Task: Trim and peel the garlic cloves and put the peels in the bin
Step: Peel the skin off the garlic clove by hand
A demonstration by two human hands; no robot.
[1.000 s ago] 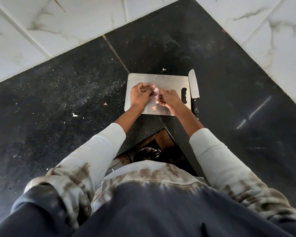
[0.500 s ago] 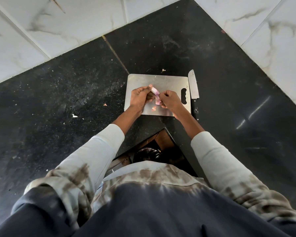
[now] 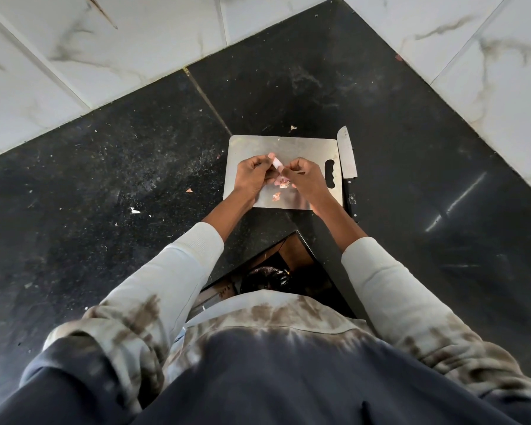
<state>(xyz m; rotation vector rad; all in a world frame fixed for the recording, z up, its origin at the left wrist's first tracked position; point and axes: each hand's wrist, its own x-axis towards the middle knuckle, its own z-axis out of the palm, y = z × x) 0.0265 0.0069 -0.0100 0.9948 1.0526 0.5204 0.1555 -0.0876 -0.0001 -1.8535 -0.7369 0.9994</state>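
Garlic clove (image 3: pixel 277 163) pinched over the middle of the steel cutting board (image 3: pixel 288 145), held between both hands. Left hand (image 3: pixel 253 176) curled tight round its far end; right hand (image 3: pixel 307 176) closed, fingertips nipping the near end. Pinkish peels (image 3: pixel 282 183) lying on the board just below (a smaller scrap (image 3: pixel 276 196) nearer). Knife (image 3: pixel 347 156) flat on the dark desk (image 3: pixel 104 210), touching the board's right edge.
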